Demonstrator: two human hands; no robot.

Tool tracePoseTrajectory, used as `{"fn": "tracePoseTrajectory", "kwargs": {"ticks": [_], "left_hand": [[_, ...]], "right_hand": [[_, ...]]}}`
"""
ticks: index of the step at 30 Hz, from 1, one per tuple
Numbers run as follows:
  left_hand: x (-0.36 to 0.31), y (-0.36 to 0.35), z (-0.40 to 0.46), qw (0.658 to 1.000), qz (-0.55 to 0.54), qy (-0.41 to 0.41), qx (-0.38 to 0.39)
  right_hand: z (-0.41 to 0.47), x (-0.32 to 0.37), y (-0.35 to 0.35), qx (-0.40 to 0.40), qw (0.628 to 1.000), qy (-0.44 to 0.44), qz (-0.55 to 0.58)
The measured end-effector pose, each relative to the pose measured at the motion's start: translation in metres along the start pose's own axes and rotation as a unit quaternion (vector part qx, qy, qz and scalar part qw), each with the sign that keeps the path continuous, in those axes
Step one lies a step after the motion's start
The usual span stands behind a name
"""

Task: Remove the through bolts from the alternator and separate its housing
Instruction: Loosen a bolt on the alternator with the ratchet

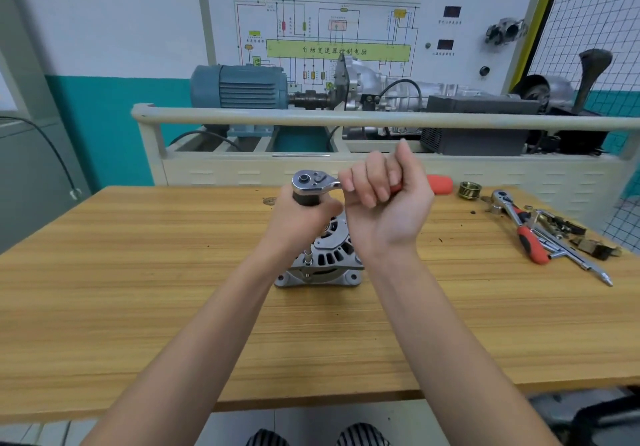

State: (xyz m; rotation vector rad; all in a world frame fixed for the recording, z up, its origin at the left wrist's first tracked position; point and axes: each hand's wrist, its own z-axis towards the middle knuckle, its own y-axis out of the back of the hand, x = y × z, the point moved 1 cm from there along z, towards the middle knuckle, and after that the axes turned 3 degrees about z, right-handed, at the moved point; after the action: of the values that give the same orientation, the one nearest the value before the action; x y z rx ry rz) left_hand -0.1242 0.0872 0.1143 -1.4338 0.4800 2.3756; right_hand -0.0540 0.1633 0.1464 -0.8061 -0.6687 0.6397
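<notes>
The alternator (323, 255) stands on the wooden workbench (138, 272) directly below both hands, with its shaft axis vertical. A ratchet wrench (313, 182) sits above it. The wrench head is over the left hand (304, 218) and the red handle (438, 184) runs horizontally to the right, passing through the right hand (381, 196).

Left hand: fingers wrapped round the dark socket or extension under the ratchet head, steadying it. The extension shaft emerges below this hand and ends at a through bolt (307, 258) on the near left edge of the housing.

Right hand: fingers curled round the ratchet handle, palm toward the camera, index finger raised.

Judgement: the drive axis is vertical, so the coming stroke is a horizontal swing of the handle about that axis. The right hand supplies torque and the left hand holds alignment.

To the right of the right hand lie a brass threaded fitting (470, 190) and a second ratchet (519, 227) among loose parts.

Legible text on the rear wall panel (337, 51): 自动变速器控制电脑
</notes>
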Motion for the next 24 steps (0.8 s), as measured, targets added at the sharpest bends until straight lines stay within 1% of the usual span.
{"fn": "tracePoseTrajectory", "kwargs": {"ticks": [2,4,6,7,9,11,13,15,16,17,18,20,22,24], "left_hand": [[-0.003,0.006,0.000,0.997,0.008,-0.019,0.077],[-0.005,0.010,0.001,0.989,0.016,-0.029,0.145],[-0.005,0.010,0.001,0.983,0.019,-0.025,0.182],[-0.005,0.010,0.001,0.983,0.021,-0.023,0.184],[-0.004,0.009,0.001,0.985,0.021,-0.022,0.172],[-0.003,0.008,0.000,0.990,0.018,-0.023,0.141],[-0.001,0.004,-0.002,0.997,-0.006,-0.018,0.073],[0.002,-0.001,-0.002,0.999,-0.044,-0.002,-0.025],[0.003,-0.003,-0.002,0.996,-0.059,0.002,-0.062],[0.004,-0.005,-0.002,0.995,-0.067,0.003,-0.080],[0.005,-0.006,-0.002,0.994,-0.067,0.005,-0.082],[0.006,-0.002,-0.002,0.998,-0.047,-0.002,-0.048],[0.003,0.005,-0.002,0.999,-0.018,-0.028,0.027],[0.000,0.012,-0.001,0.993,0.000,-0.047,0.106]], "right_hand": [[0.016,0.005,0.002,-0.004,0.996,-0.083,0.018],[0.032,0.008,0.002,-0.007,0.982,-0.183,0.040],[0.043,0.010,0.001,-0.006,0.966,-0.252,0.053],[0.045,0.011,0.000,-0.010,0.962,-0.267,0.056],[0.045,0.009,-0.001,-0.032,0.963,-0.259,0.062],[0.037,0.007,0.000,-0.061,0.975,-0.198,0.075],[0.023,0.003,0.001,-0.072,0.990,-0.103,0.065],[0.004,-0.003,-0.001,-0.062,0.997,-0.015,0.035],[-0.004,-0.005,-0.003,-0.051,0.998,0.015,0.025],[-0.008,-0.007,-0.004,-0.040,0.998,0.032,0.019],[-0.010,-0.008,-0.005,-0.032,0.999,0.038,0.014],[-0.005,-0.005,-0.005,-0.027,0.999,0.018,0.009],[0.007,0.000,-0.003,-0.034,0.998,-0.039,0.018],[0.020,0.005,-0.003,-0.037,0.992,-0.118,0.031]]}}
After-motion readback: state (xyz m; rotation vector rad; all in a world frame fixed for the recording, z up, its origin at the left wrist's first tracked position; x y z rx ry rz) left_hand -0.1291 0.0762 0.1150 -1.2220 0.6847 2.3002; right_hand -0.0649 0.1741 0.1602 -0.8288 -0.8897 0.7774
